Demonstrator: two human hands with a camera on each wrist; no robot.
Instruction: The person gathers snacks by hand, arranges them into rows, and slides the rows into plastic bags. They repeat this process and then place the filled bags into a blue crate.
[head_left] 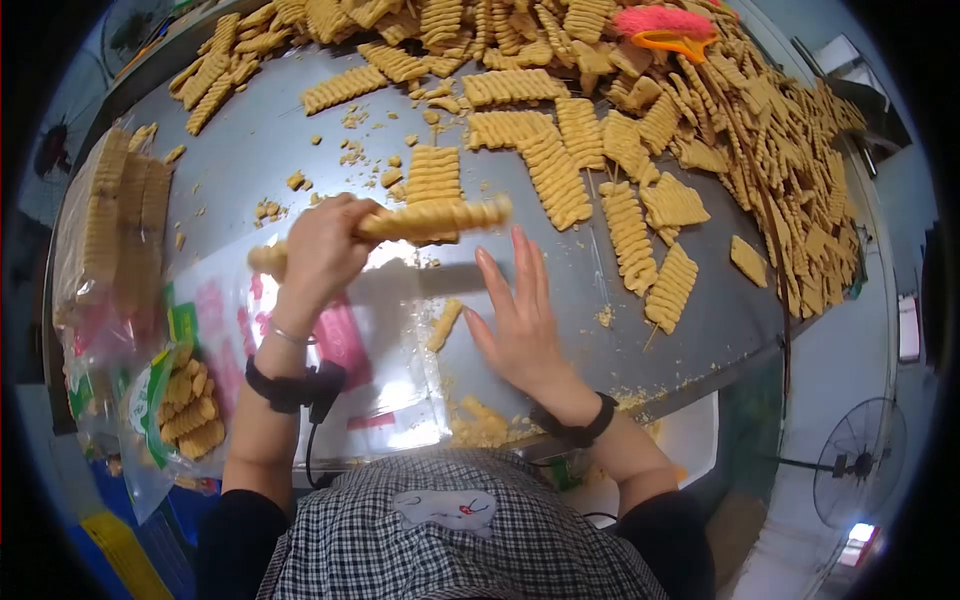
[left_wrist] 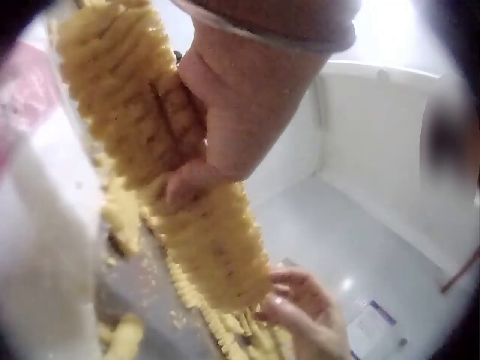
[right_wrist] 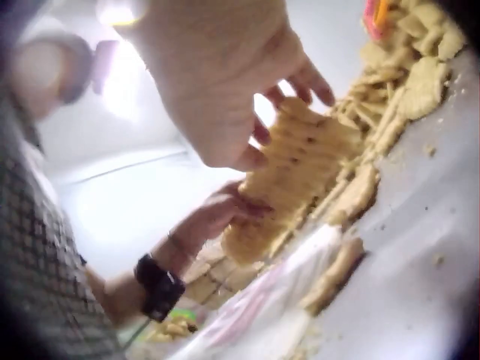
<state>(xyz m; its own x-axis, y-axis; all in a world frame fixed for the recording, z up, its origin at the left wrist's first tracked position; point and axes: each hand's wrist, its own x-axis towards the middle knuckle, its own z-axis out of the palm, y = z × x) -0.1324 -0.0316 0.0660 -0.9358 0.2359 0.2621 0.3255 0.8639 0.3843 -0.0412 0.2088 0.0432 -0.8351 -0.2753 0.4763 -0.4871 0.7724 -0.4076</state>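
Observation:
My left hand (head_left: 325, 250) grips a long, ridged yellow snack slab (head_left: 440, 217) near its middle, above the table. In the left wrist view the thumb lies across the broad face of the slab (left_wrist: 112, 90). My right hand (head_left: 530, 330) is beside the slab's right end, fingers extended and spread. The right wrist view has those fingers overlapping the slab's end (right_wrist: 300, 161). Below the left hand lies a flat clear plastic bag (head_left: 400, 400) with pink and green print. A short yellow piece (head_left: 444, 325) rests by the bag's right edge.
A large heap of similar slabs (head_left: 810, 190) fills the table's right and far sides, with a pink-and-orange item (head_left: 665, 30) on it. Left stand a packed bag (head_left: 105, 230) and a smaller filled bag (head_left: 190, 410). Crumbs (head_left: 365, 155) dot the metal table (head_left: 250, 140).

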